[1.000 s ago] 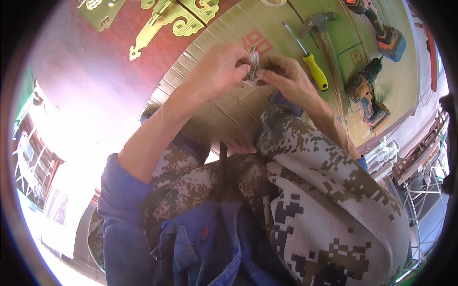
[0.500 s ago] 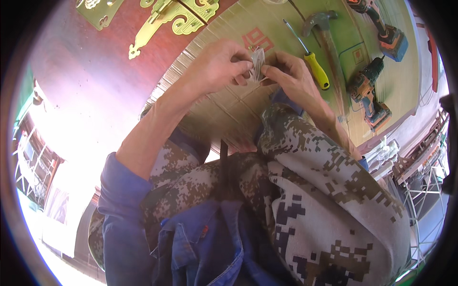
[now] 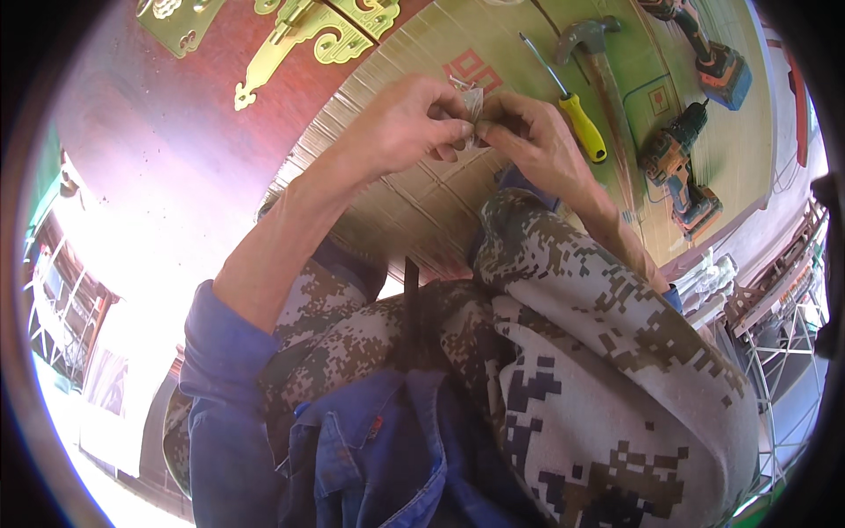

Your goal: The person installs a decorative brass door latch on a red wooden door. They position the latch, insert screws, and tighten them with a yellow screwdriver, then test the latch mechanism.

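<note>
A small clear plastic bag (image 3: 473,104) is pinched between my two hands above the cardboard. My left hand (image 3: 414,123) has thumb and fingers closed on its left side. From the right, my right hand (image 3: 528,136) grips the bag with thumb and bent fingers, close against the left fingertips. Small bits stick out at the bag's upper end, and what they are I cannot make out. Just right of my right hand lies a screwdriver (image 3: 583,128) with a yellow handle, beside a claw hammer (image 3: 607,97).
A cardboard sheet (image 3: 414,207) lies under the tools. Two cordless drills, one lower (image 3: 678,167) and one at the upper right (image 3: 717,66), rest on it. Ornate brass hinge plates (image 3: 290,44) lie on the red panel (image 3: 202,97) at the upper left.
My hands have drawn closer together, the right one moving slightly left, and the bag between them looks more bunched up. The tools stay where they were.
</note>
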The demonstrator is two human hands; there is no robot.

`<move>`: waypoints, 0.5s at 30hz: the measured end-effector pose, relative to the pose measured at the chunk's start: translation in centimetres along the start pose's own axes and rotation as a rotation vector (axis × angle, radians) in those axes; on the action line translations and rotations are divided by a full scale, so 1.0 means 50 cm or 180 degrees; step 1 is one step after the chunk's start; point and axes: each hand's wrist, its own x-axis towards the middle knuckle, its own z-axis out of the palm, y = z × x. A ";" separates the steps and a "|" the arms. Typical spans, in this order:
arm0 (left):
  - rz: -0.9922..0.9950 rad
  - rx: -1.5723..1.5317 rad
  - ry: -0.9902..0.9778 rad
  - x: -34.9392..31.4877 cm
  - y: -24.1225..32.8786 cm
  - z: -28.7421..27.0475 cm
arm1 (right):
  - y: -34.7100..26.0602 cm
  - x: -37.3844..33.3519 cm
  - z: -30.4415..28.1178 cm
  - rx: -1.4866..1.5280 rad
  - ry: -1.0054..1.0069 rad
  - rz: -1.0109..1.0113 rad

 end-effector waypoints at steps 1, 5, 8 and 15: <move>0.0001 -0.0029 0.0011 0.001 -0.002 0.000 | -0.003 0.001 -0.001 -0.0032 -0.0006 0.0034; -0.0072 -0.0047 0.0139 0.003 -0.002 0.001 | -0.011 -0.003 0.002 -0.0150 0.0084 -0.0040; -0.0035 0.0781 0.0450 -0.001 0.008 -0.016 | -0.018 -0.007 0.000 -0.0215 0.0501 0.0444; -0.0041 0.0659 0.0665 -0.004 0.016 -0.015 | -0.022 -0.009 0.025 -0.0346 0.0799 0.0776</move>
